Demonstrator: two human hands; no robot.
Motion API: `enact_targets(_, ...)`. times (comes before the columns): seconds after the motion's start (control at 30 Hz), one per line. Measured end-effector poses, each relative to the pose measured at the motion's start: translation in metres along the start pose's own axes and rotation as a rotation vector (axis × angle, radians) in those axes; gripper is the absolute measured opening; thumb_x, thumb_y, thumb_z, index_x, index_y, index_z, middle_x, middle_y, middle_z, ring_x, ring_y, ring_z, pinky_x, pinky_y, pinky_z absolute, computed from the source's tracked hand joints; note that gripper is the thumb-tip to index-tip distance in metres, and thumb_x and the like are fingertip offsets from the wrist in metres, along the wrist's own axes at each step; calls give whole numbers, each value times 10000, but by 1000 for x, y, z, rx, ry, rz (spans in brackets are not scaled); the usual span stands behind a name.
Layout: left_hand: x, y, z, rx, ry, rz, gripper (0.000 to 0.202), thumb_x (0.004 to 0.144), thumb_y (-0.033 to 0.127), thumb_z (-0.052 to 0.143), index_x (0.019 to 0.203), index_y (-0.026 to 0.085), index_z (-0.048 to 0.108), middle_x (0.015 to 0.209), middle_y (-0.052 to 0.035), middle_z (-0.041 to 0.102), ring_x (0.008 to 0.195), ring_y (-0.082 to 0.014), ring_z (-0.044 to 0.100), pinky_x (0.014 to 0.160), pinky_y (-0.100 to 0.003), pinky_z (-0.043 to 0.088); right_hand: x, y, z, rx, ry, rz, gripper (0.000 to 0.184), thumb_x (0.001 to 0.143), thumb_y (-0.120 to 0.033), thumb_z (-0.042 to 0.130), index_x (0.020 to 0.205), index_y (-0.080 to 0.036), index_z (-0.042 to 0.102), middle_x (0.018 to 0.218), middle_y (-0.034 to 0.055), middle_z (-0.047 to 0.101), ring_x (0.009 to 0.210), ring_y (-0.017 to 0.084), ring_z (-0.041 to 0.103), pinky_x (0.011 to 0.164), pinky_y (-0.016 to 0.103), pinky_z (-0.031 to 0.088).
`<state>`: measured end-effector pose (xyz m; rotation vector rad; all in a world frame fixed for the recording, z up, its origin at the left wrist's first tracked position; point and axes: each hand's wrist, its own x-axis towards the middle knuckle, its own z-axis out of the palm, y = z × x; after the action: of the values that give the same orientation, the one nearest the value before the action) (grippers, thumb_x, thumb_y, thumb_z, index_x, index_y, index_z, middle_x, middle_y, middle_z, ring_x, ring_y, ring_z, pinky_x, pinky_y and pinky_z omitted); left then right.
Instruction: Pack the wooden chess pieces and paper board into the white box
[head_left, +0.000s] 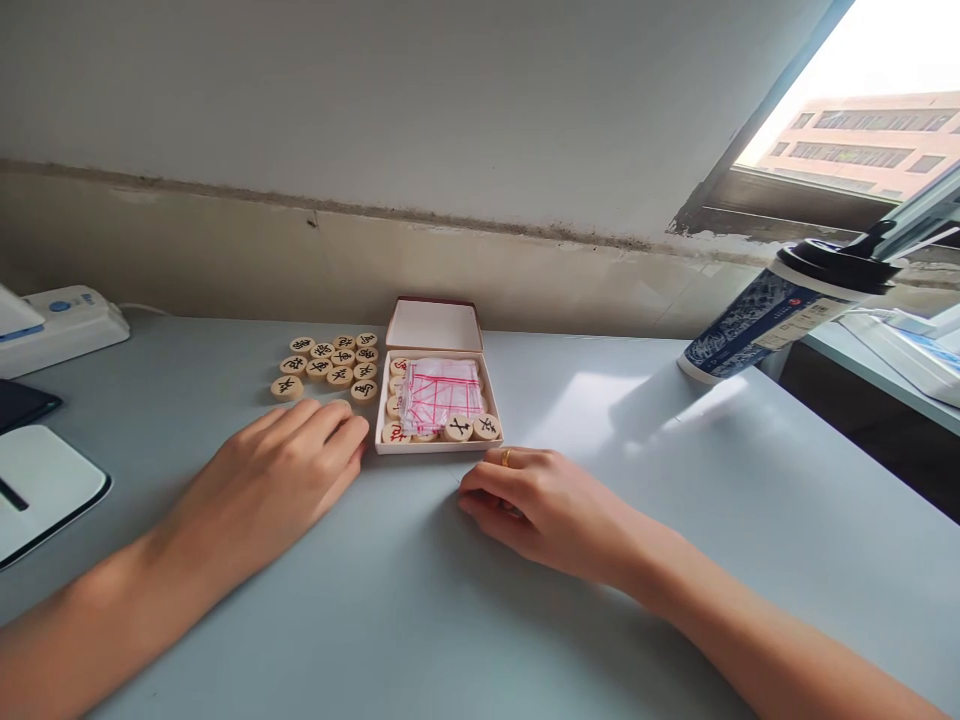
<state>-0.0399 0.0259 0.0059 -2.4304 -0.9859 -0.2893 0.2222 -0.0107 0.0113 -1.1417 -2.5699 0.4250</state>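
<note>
Black-marked wooden Chinese chess pieces (339, 377) lie in loose rows on the desk, left of a small white box (442, 446). Its lid (435, 325) is tipped back. Inside the box are red-marked pieces, a folded clear plastic sheet with pink lines (442, 392), and two black-marked pieces (472, 428) at the front right. My left hand (300, 455) rests on the desk just in front of the loose pieces, fingers curled, partly covering one piece; its fingertips are hidden. By the box's front right corner lies my right hand (525, 500), fingers curled closed, nothing visible in them.
A blue-and-white tumbler (772, 315) with a black lid stands at the back right. On the left edge are a white device (75, 325), a dark object (26, 403) and a white pad (52, 490). A wall runs behind the desk; a window is at upper right.
</note>
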Motion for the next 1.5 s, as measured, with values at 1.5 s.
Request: enact_targets(1.5,-2,46,-15,-1176,-267,-301,370,1000,382,358,695,196,454,682,43,466,619,-97,461,571,-204,372,-4,-17,11,250,224,-37,270,948,-185,543,1191,-118,638,818,42,687,669,109,591,610,222,470)
